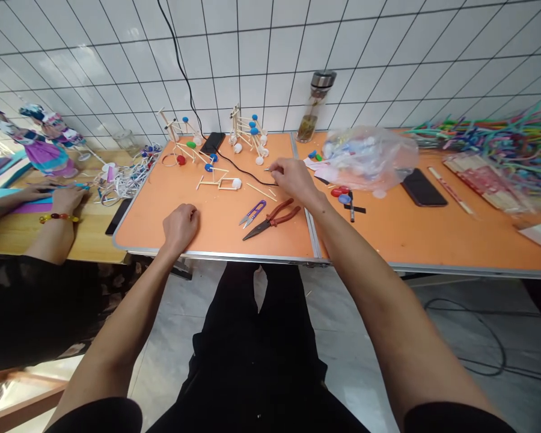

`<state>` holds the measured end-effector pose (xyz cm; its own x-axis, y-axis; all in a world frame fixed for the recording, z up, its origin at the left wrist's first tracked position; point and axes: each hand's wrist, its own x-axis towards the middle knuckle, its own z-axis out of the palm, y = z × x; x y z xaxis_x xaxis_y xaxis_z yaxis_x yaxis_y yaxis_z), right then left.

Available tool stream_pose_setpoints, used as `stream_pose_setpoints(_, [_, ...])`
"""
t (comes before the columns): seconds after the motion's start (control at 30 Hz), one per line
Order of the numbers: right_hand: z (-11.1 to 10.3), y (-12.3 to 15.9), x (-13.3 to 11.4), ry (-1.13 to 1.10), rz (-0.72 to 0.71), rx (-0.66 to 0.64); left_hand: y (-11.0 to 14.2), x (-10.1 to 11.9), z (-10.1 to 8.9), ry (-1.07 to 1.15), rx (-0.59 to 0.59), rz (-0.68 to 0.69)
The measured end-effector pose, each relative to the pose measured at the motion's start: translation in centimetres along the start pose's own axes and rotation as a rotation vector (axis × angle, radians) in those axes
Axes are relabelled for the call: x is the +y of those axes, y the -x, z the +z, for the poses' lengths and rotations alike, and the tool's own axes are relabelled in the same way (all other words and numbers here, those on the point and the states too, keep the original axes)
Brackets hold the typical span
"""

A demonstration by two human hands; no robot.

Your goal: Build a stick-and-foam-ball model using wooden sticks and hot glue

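Note:
My left hand (181, 230) rests closed as a fist near the front of the orange folding table (216, 240), with nothing showing in it. Farther forward, my right hand (293, 179) has its fingers pinched together; a tiny shiny tip shows beside them, too small to name, and the black cable runs just below. Between my hands lie purple thread snips (253, 211), red-handled long-nose pliers (272, 220) and thin wooden sticks (261, 191). Beyond them is a flat stick frame (219, 183) with a white wheel at one end. Two stick models (247, 133) (180, 141) with coloured caps stand behind.
A glass tea bottle (313, 108), a plastic bag of caps (369, 157), red caps (340, 191), a marker (352, 207) and a phone (424, 187) are on the right. Colourful strips (500, 138) lie farther right. At left, another person's hands (65, 198) work at a wooden table.

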<state>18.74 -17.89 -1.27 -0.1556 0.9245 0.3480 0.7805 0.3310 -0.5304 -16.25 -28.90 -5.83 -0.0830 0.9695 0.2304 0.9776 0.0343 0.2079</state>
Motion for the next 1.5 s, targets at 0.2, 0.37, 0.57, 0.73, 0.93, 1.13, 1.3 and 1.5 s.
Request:
stream_pose_setpoints(0.2, [0.9,1.1,-2.0,0.286,-0.061,-0.296,0.2,0.1,-0.1,0.026,0.026,0.018])
stream_pose_setpoints(0.37, [2.3,0.2,-3.1,0.393,-0.070,-0.356,0.4,0.2,-0.1,0.051,0.055,0.013])
stream_pose_setpoints(0.57, [3.1,-0.7,-3.6,0.449,-0.065,-0.433,0.5,0.0,0.0,0.080,0.049,0.010])
stream_pose_setpoints(0.73, [3.1,-1.0,-2.9,0.413,-0.074,-0.370,1.2,0.5,-0.3,0.154,0.074,-0.001])
stream_pose_setpoints(0.93, [3.4,-0.7,-2.5,0.551,-0.136,-0.405,-0.9,8.4,0.5,0.332,-0.044,0.326])
stream_pose_setpoints(1.13, [2.4,-0.4,-2.1,0.465,-0.092,-0.455,-5.5,17.2,2.5,0.519,-0.083,0.482])
stream_pose_setpoints(1.3, [0.0,-0.6,0.0,0.217,-0.021,-0.290,-6.3,18.9,3.0,0.854,-0.060,0.348])
stream_pose_setpoints(1.5, [-0.7,-0.7,0.6,-0.342,0.189,-0.132,-8.2,17.8,4.8,1.205,-0.084,0.073])
